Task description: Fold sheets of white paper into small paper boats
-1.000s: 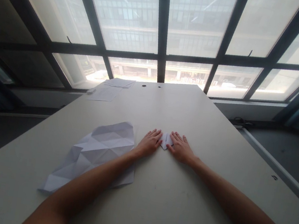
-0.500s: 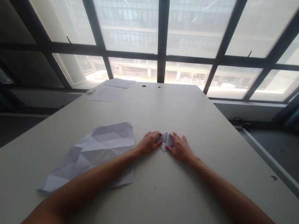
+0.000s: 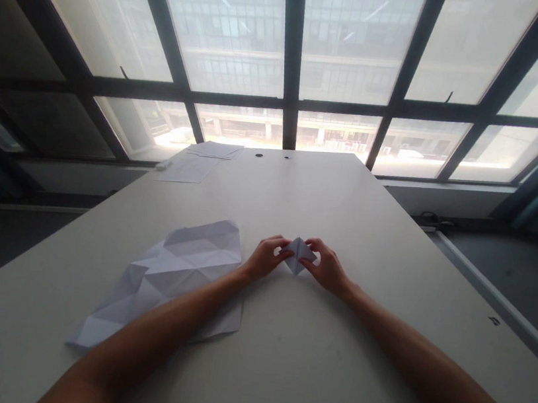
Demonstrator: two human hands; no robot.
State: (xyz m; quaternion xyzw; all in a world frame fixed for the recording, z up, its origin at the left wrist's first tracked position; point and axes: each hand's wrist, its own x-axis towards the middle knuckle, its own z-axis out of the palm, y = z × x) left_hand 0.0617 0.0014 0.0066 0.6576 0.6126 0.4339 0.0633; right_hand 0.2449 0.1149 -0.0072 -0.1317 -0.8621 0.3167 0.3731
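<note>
Between my two hands is a small piece of folded white paper, shaped like a diamond with a crease down its middle. My left hand pinches its left side, thumb in front and fingers behind. On the other side my right hand grips the right edge in the same way. The fingertips behind the paper are partly hidden. Left of my hands a large creased sheet of paper lies on the white table, with my left forearm across part of it.
Flat paper sheets lie at the table's far left corner. A round dark hole and a small dark bit are near the far edge. A small dark mark is at the right. Windows stand beyond the table.
My fingers have gone from lying flat over the folded paper to curling round its sides in a pinch. More of the paper shows now. The large sheet stays put.
</note>
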